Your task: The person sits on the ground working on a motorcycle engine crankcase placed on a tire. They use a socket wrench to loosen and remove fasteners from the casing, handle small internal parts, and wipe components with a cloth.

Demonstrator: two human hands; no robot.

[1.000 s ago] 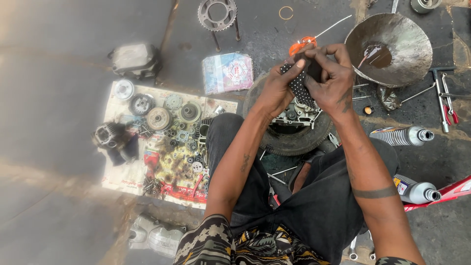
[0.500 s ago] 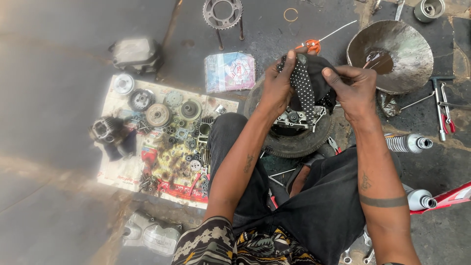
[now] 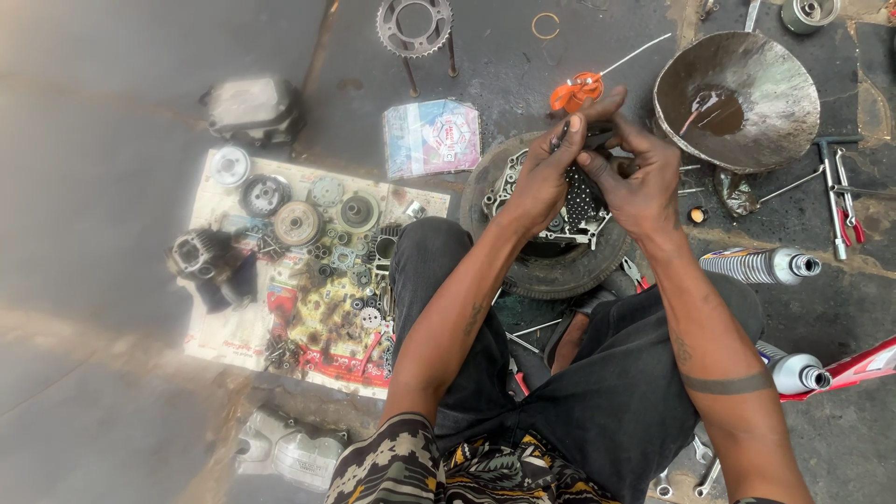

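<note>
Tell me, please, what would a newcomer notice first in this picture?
First, the two hands: the left hand and right hand meet over an engine part lying in an old tyre and grip a small dark piece between them. To the left, a stained sheet carries many gears and small parts. At the upper right stands a large metal bowl with dark liquid.

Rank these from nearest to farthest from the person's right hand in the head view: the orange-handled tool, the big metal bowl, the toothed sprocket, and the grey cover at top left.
From the right hand:
1. Orange-handled tool, just above the fingertips.
2. Metal bowl, up and to the right.
3. Toothed sprocket, upper middle, left of the hands.
4. Grey cover, far left, beyond the paper spread with parts.
</note>
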